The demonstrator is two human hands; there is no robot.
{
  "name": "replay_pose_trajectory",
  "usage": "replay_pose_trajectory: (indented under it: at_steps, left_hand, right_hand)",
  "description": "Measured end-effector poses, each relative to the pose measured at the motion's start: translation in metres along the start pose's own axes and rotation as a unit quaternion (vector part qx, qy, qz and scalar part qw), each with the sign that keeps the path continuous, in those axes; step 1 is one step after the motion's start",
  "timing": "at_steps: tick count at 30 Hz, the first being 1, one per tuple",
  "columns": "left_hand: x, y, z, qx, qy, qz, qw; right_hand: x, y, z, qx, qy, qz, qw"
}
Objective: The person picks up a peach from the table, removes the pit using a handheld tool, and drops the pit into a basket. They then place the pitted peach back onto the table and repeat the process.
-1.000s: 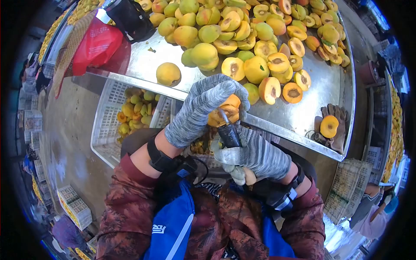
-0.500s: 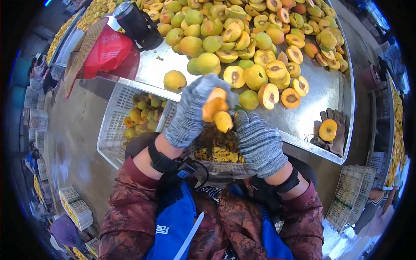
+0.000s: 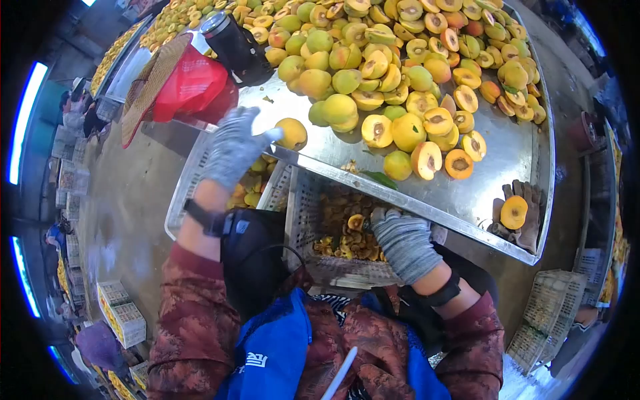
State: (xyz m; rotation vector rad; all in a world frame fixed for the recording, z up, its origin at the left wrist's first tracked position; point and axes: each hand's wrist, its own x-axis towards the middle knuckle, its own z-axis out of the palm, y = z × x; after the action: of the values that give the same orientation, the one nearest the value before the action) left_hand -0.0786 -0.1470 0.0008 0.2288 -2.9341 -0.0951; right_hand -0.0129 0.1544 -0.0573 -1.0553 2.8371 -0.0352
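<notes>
My left hand [image 3: 233, 148], in a grey knitted glove, is open above the table's front edge, fingers apart and nothing in it. Its thumb points at a whole yellow peach [image 3: 291, 134] on the metal table [image 3: 320, 148]. My right hand [image 3: 403, 245], gloved the same way, is curled closed over the right side of a crate of scraps [image 3: 292, 223]. I cannot tell what its fingers hold. A small yellow peach piece [image 3: 355, 222] shows just left of its fingertips. Brown and yellow scraps [image 3: 340, 247] lie in the crate below.
Whole and halved peaches [image 3: 373, 67] are heaped across the table. A black flask [image 3: 237, 50], a straw hat [image 3: 150, 87] and a red bag [image 3: 193, 87] stand back left. Brown gloves [image 3: 530, 213] with a peach half [image 3: 513, 212] lie at the right corner. A fruit crate [image 3: 183, 183] stands lower left.
My left hand has moved left and opened; the orange peach flesh it held is gone from it. My right hand has dropped lower, over the scrap crate. The view has shifted slightly.
</notes>
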Motion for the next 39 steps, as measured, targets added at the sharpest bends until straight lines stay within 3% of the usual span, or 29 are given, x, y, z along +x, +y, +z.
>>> replay_pose_trajectory:
  at_steps: [2, 3, 5, 9, 10, 11, 12, 14, 15, 17, 19, 21, 22, 26, 29, 30, 31, 34, 35, 39]
  left_hand:
    - [0.017, 0.028, 0.010, -0.049, -0.154, 0.002, 0.987]
    - [0.027, 0.034, 0.015, -0.052, -0.154, 0.008, 0.987]
    - [0.040, 0.044, 0.029, 0.034, -0.287, 0.000, 0.957]
    - [0.045, 0.037, 0.046, 0.005, -0.265, 0.029, 0.964]
    - [0.043, 0.031, 0.049, -0.044, -0.197, 0.054, 0.978]
    - [0.044, 0.030, 0.052, -0.042, -0.194, 0.060, 0.978]
    - [0.042, 0.027, 0.054, -0.250, -0.188, -0.029, 0.949]
    - [0.036, 0.026, 0.039, -0.567, -0.186, -0.158, 0.787]
    - [0.033, 0.025, 0.039, -0.674, -0.177, -0.173, 0.696]
    - [0.014, 0.044, 0.023, -0.816, -0.203, -0.127, 0.526]
    - [0.000, 0.059, 0.017, -0.823, -0.229, -0.120, 0.505]
    - [-0.010, 0.078, 0.009, -0.863, -0.273, -0.103, 0.412]
    - [-0.014, 0.084, 0.010, -0.868, -0.292, -0.069, 0.394]
    - [-0.018, 0.094, 0.037, -0.874, -0.269, -0.114, 0.388]
    - [-0.022, 0.098, 0.036, -0.873, -0.312, -0.096, 0.362]
    - [-0.026, 0.102, 0.030, -0.836, -0.308, -0.081, 0.447]
    - [-0.029, 0.105, 0.025, -0.835, -0.310, -0.083, 0.447]
    - [-0.035, 0.109, 0.014, -0.801, -0.264, -0.064, 0.534]
    - [-0.034, 0.109, 0.015, -0.801, -0.263, -0.065, 0.534]
    - [-0.029, 0.111, 0.007, -0.859, -0.242, -0.050, 0.448]
  right_hand:
    - [0.000, 0.000, 0.008, -0.002, 0.001, -0.002, 1.000]
    - [0.002, 0.003, 0.016, -0.004, 0.001, 0.004, 1.000]
    - [0.003, 0.011, 0.031, 0.012, 0.046, -0.014, 0.999]
    - [-0.007, 0.008, 0.003, 0.062, 0.020, 0.011, 0.998]
    - [0.000, 0.010, 0.012, 0.033, -0.039, 0.002, 0.999]
    - [-0.005, 0.011, 0.013, 0.033, -0.034, 0.006, 0.999]
    - [-0.012, 0.011, 0.010, 0.100, -0.042, 0.012, 0.994]
    - [-0.011, 0.005, -0.004, 0.213, -0.056, 0.038, 0.975]
    - [-0.010, 0.004, -0.008, 0.214, -0.054, 0.034, 0.975]
    - [-0.007, 0.004, -0.022, 0.378, 0.024, 0.012, 0.925]
    - [-0.003, 0.001, -0.044, 0.419, 0.048, 0.039, 0.906]
    - [0.002, 0.002, -0.051, 0.439, 0.110, 0.013, 0.891]
    - [0.004, 0.000, -0.057, 0.440, 0.143, 0.027, 0.886]
    - [0.015, 0.005, -0.059, 0.407, 0.138, 0.082, 0.899]
    - [0.021, 0.004, -0.054, 0.396, 0.168, 0.072, 0.900]
    - [0.023, 0.004, -0.053, 0.361, 0.187, 0.063, 0.912]
    - [0.023, 0.003, -0.052, 0.362, 0.185, 0.064, 0.911]
    - [0.025, 0.004, -0.057, 0.435, 0.175, 0.086, 0.879]
    - [0.025, 0.006, -0.062, 0.469, 0.172, 0.102, 0.860]
    - [0.027, 0.006, -0.059, 0.540, 0.128, 0.139, 0.820]
